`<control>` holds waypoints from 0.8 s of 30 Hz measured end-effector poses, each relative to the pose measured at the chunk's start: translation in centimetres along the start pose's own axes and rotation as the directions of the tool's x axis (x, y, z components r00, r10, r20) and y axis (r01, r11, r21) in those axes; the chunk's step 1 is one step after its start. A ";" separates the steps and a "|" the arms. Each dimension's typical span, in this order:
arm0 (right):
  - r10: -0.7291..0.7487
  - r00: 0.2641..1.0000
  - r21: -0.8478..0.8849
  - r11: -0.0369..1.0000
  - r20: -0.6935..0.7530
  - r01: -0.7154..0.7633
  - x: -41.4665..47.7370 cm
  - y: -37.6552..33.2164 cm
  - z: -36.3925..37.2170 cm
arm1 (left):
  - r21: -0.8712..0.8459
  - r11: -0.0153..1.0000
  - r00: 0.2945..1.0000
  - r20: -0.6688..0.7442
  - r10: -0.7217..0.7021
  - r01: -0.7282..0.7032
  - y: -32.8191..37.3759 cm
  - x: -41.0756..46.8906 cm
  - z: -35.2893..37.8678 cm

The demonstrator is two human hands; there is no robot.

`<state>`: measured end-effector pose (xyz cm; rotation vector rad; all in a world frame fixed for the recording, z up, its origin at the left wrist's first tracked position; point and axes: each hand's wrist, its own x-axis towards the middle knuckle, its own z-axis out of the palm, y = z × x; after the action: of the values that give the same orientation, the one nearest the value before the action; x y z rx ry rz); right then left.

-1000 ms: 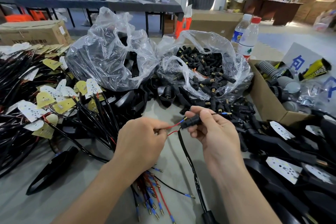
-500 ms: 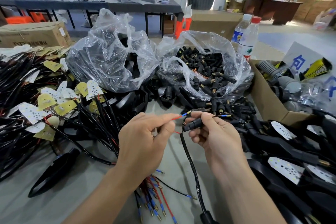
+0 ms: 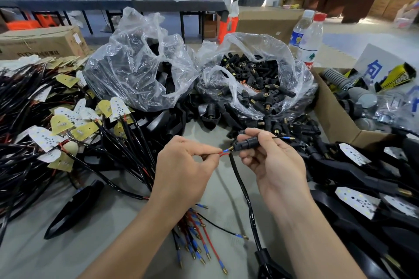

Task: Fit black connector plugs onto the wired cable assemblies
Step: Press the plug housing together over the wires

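My right hand (image 3: pixel 276 165) pinches a black connector plug (image 3: pixel 246 144) between thumb and fingers, held level above the table. My left hand (image 3: pixel 183 170) pinches a red wire (image 3: pixel 221 154) whose blue-sleeved brass tip touches the plug's left end. A thin black wire with a blue tip (image 3: pixel 284 137) sticks out to the right of the plug. The black cable (image 3: pixel 242 188) of this assembly hangs down from between my hands. More red and black wire ends (image 3: pixel 197 242) lie under my left wrist.
A clear bag of loose black plugs (image 3: pixel 254 81) stands behind my hands, another bag of black parts (image 3: pixel 140 70) to its left. Wired LED-board assemblies (image 3: pixel 56 124) pile at left and right. A cardboard box (image 3: pixel 335 115) and two bottles (image 3: pixel 309 36) stand at right.
My left hand has brought the red wire's tip from a gap up to the plug's left end. My right hand has turned the plug more level.
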<state>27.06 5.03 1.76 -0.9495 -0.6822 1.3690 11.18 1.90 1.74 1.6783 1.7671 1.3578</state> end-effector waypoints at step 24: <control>0.027 0.995 -0.180 0.984 0.096 -0.009 -0.2 -0.5 -0.3 | 0.266 0.945 0.981 0.046 0.186 -0.192 0.3 -0.2 -0.1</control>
<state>27.53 4.78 2.08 -1.0373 -0.8849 1.3940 11.26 1.65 1.98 2.0452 1.8894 1.2114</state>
